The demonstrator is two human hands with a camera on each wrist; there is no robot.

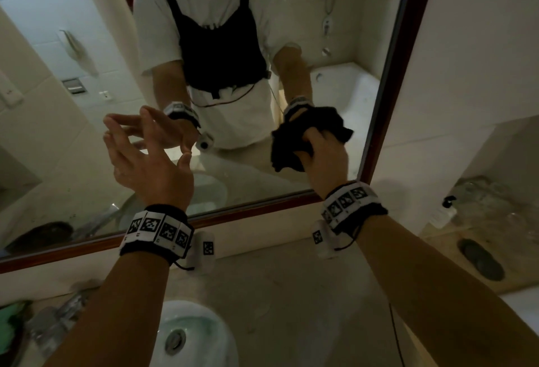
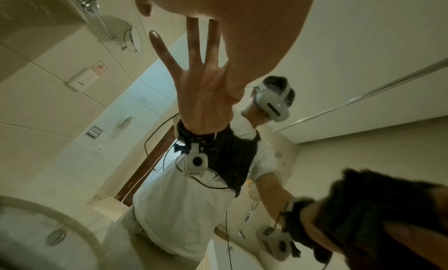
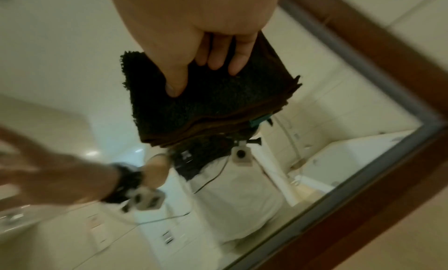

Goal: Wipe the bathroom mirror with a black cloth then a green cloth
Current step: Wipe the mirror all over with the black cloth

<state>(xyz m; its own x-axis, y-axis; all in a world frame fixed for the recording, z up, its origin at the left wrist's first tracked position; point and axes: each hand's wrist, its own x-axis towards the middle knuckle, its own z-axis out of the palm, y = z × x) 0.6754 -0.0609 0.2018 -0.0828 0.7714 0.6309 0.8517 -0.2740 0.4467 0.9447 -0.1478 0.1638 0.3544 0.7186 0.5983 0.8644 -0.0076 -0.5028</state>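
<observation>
Right hand (image 1: 322, 149) has the black cloth (image 1: 287, 150) bunched up against the mirror (image 1: 87, 104), left hand (image 1: 145, 159) is just spread out with nothing in it.

In the right wrist view the thumb (image 3: 174, 74) and fingers (image 3: 236, 61) are curled over the folded black cloth, which sits low on the glass near the mirror's right side, not far from the wooden frame (image 1: 390, 75). The left hand is up in front of the glass with fingers straight and apart; can't tell if the tips actually touch it. Below the hands is the pale bench (image 1: 306, 293) with a white sink (image 1: 198, 334) in it, and something green (image 1: 10, 325) at the far left edge, too cut off to say what. A dark round dish (image 1: 481, 258) sits on the bench to the right.
</observation>
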